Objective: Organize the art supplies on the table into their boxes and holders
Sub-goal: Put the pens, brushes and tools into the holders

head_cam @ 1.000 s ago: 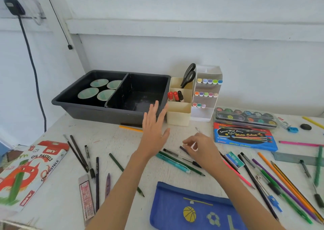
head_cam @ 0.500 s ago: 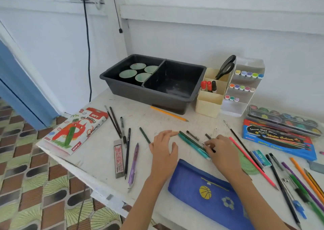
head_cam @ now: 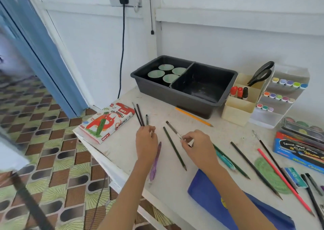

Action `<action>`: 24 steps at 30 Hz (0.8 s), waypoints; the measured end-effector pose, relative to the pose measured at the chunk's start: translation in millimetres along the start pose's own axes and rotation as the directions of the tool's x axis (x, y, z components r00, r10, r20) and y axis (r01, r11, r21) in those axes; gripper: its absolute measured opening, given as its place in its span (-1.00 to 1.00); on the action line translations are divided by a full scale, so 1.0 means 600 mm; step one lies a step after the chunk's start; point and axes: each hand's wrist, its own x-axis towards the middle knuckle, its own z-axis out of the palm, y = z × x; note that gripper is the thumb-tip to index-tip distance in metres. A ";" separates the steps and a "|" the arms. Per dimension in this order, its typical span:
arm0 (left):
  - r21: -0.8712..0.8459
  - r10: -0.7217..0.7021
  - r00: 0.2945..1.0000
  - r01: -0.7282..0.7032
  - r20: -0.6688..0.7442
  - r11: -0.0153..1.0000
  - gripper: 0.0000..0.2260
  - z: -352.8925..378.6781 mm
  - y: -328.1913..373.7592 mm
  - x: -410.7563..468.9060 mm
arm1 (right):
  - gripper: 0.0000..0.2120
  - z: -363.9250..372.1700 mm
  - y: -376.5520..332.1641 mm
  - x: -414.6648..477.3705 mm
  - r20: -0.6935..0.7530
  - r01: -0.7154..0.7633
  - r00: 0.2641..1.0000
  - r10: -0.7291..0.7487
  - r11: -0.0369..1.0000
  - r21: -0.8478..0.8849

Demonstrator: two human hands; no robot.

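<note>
The left hand point(head_cam: 147, 143) has been shifted leftward since the earlier frame, its curled fingertips set at the near ends of two thin dark sticks point(head_cam: 138, 115); whether these are gripped cannot be told. A slim silver-ferruled paintbrush point(head_cam: 172, 128) is pinched by the right hand point(head_cam: 198, 148), pointing away leftward. A dark green pencil point(head_cam: 174, 148) lies between the hands.

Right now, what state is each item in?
right hand, pinching paintbrush
left hand, curled over ends of dark pencils, grip unclear
oil pastels box, closed, lying flat
scissors, handles together, standing in beige holder
black tray, four round containers in left compartment
</note>
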 end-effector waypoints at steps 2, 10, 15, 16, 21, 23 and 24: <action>0.060 -0.020 1.000 0.019 0.015 0.998 -0.84 -0.002 -0.008 0.017 | -0.89 0.008 -0.011 0.003 0.035 -0.003 0.999 0.002 0.999 0.038; 0.191 -0.097 0.995 0.096 -0.006 0.977 -0.81 -0.001 -0.015 0.050 | -0.97 0.020 -0.031 0.009 0.105 -0.134 0.989 0.106 0.941 0.311; -0.035 -0.117 0.989 0.114 -0.093 0.993 -0.67 -0.003 0.014 0.049 | -0.83 0.004 -0.030 0.013 0.165 -0.279 0.960 0.225 0.808 0.518; -0.111 -0.119 0.988 0.108 -0.101 0.988 -0.66 -0.003 0.029 0.046 | -0.81 -0.003 -0.029 0.015 0.161 -0.297 0.955 0.249 0.784 0.546; -0.390 -0.030 1.000 0.027 0.000 0.920 -0.79 0.011 0.114 0.031 | -0.64 -0.050 -0.014 0.028 0.048 -0.285 0.943 0.330 0.721 0.632; -0.480 0.042 0.997 -0.009 0.059 0.877 -0.85 0.023 0.151 0.024 | -0.54 -0.075 -0.003 0.032 -0.007 -0.263 0.936 0.351 0.715 0.648; -0.521 0.082 0.994 -0.031 0.076 0.853 -0.86 0.029 0.170 0.020 | -0.51 -0.089 0.005 0.034 -0.027 -0.268 0.926 0.377 0.706 0.655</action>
